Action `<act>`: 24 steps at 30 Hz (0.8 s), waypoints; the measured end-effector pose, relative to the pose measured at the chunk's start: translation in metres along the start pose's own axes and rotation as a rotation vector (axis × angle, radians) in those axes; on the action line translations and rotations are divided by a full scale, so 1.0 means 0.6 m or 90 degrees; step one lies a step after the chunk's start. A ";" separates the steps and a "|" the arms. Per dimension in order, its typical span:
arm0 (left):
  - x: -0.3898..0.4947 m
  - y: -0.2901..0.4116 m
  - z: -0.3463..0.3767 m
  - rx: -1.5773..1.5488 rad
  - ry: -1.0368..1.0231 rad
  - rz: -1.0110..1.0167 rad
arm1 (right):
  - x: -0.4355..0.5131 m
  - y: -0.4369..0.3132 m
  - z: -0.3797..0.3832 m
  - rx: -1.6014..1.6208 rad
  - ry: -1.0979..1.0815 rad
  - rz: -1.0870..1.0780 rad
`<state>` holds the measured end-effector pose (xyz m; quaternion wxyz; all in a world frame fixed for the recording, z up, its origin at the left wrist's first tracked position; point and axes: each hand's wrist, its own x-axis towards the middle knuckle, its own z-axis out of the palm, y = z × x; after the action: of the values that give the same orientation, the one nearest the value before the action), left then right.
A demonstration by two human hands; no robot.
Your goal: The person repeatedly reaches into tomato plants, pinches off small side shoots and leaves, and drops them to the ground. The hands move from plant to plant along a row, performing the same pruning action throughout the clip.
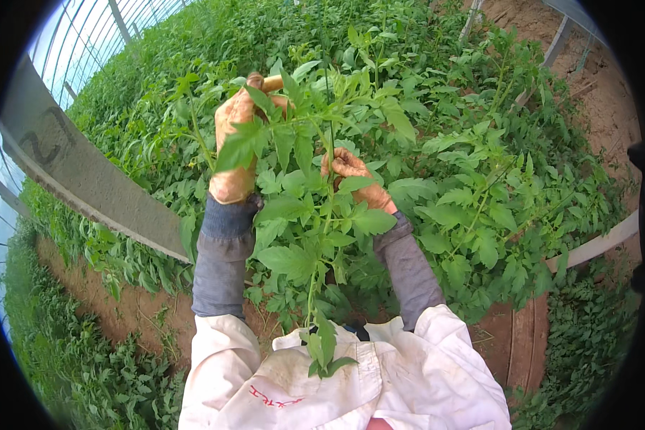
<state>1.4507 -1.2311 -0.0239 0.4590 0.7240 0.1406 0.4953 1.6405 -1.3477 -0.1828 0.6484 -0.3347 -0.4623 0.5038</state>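
Observation:
A tall tomato plant (328,215) rises before me, its leafy top bending between my two hands. My right hand (360,174) pinches the plant's main stem, with the thumb and finger closed around it. A thin dark green string (329,80) runs up from that grip, close beside the stem. My left hand (236,134) is raised at the left of the plant's top, fingers bent toward the upper leaves (287,121). Leaves cover part of those fingers, so whether they grip anything is hidden. Both hands are stained with soil.
A concrete post (86,166) slants past my left arm. Dense tomato plants (193,48) fill the greenhouse ahead. More plants (484,199) stand close by my right arm. Bare soil (156,317) shows at the lower left. Another pale post (596,247) is at the right.

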 end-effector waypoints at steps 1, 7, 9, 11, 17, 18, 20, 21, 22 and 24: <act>-0.041 -0.010 -0.002 0.077 0.033 0.004 | -0.003 -0.008 0.001 -0.017 0.011 0.019; -0.338 -0.035 0.083 -0.099 0.002 -0.124 | -0.028 -0.049 0.022 -0.080 0.037 0.024; -0.393 -0.037 0.125 -0.044 -0.048 -0.176 | -0.050 -0.047 0.034 -0.133 0.090 -0.062; -0.402 -0.050 0.163 0.001 -0.070 -0.100 | -0.076 -0.040 0.032 -0.197 0.237 -0.133; -0.378 -0.078 0.204 0.007 -0.013 -0.030 | -0.277 0.096 0.029 -0.166 0.496 -0.091; -0.381 -0.085 0.201 0.004 -0.013 -0.035 | -0.302 0.136 0.031 -0.140 0.496 -0.049; -0.394 -0.102 0.188 -0.038 -0.011 -0.046 | -0.329 0.213 0.024 -0.060 0.450 0.063; -0.404 -0.111 0.181 -0.048 -0.018 -0.058 | -0.331 0.248 0.016 -0.015 0.416 0.121; -0.414 -0.120 0.173 -0.099 -0.018 -0.071 | -0.327 0.281 0.005 0.035 0.381 0.175; -0.440 -0.132 0.159 -0.070 -0.025 -0.075 | -0.305 0.340 -0.018 0.127 0.314 0.259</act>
<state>1.4272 -1.4125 -0.2513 0.5290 0.6980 0.1466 0.4599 1.5685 -1.4688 -0.4182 0.6564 -0.4665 -0.1636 0.5699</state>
